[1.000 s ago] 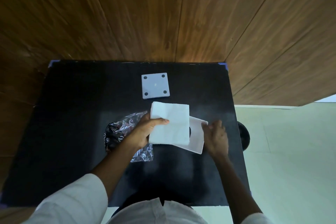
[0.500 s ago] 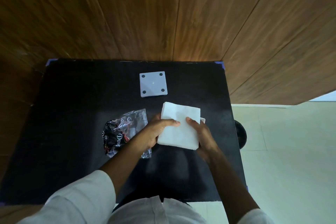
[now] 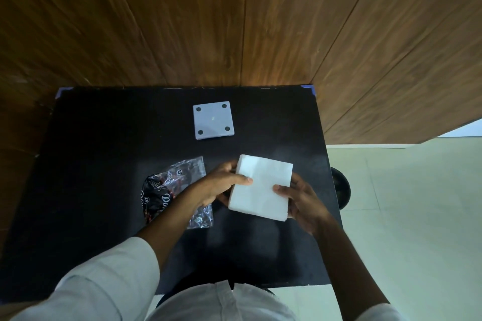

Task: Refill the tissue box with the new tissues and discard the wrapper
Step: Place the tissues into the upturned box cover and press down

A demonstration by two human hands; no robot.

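tissues (image 3: pixel 262 186) on table (image 3: pixel 104 151) | wrapper (image 3: pixel 172 187) left | plate (image 3: pixel 213 120) behind
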